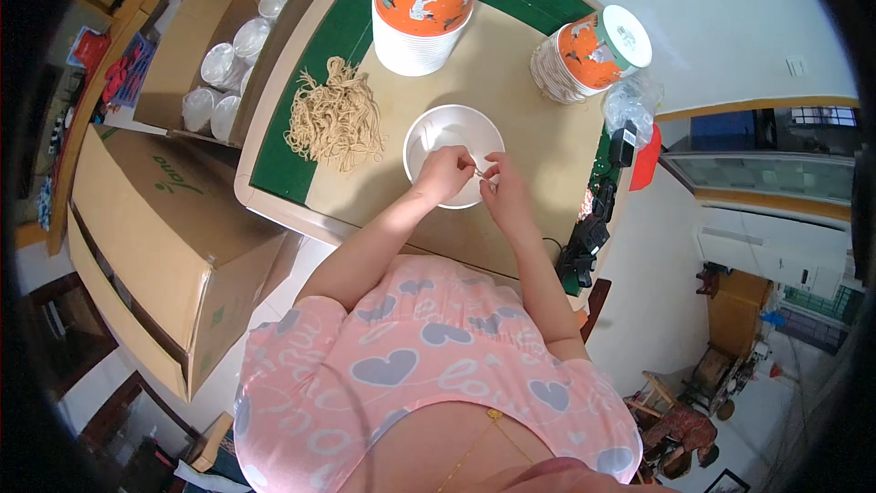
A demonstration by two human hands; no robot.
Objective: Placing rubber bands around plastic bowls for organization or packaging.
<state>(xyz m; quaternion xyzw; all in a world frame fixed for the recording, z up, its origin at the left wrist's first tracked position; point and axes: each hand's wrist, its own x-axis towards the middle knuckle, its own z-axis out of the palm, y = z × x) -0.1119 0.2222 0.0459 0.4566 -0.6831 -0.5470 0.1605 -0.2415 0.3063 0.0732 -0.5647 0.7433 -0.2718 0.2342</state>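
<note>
A white round lidded bowl (453, 132) lies on the tan table top (511, 82) in front of me. My left hand (444, 173) and my right hand (501, 184) meet over its near rim, each pinching an end of a thin tan rubber band (481, 172) stretched between them. A loose heap of tan rubber bands (334, 116) lies on the table to the left of the bowl, apart from both hands.
Two stacks of orange-and-white paper bowls stand at the back, one upright (424, 2), one tilted (591, 52). A clear plastic bag (631, 100) lies at the right edge. An open carton of white lids (222, 55) and a large closed carton (155, 237) stand left of the table.
</note>
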